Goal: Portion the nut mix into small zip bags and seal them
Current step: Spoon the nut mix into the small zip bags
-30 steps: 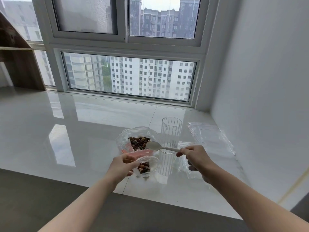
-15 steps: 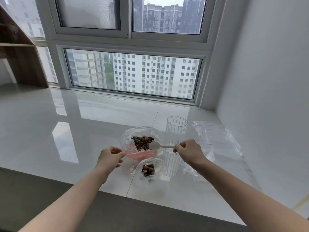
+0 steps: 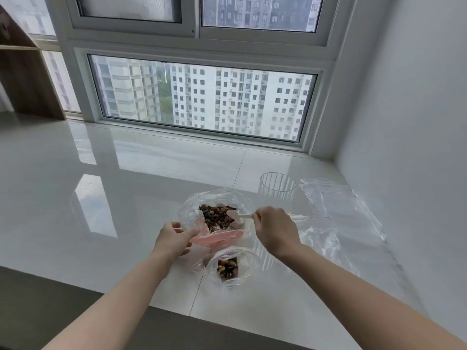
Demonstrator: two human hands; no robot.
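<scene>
Right hand [image 3: 274,229] pinches the handle of a pale spoon [image 3: 236,216]; the bowl sits over the nut mix [image 3: 216,218] in the large open bag [image 3: 188,213]. Left hand [image 3: 171,239] grips that bag's pink-striped rim, left of the spoon grip. 1 small zip bag [image 3: 228,267], part-filled and unsealed, lies nearer the person than both grips. A ribbed clear glass [image 3: 277,192] stands just beyond the right hand; spare empty bags [image 3: 346,213] lie to its right on the white counter [image 3: 101,198].

In front of me I count one big bag of nuts [image 3: 217,218], one small bag [image 3: 227,267] partly filled, one spoon [image 3: 236,215], one ribbed glass [image 3: 277,189], and a stack of empty bags [image 3: 341,210], perhaps several.
</scene>
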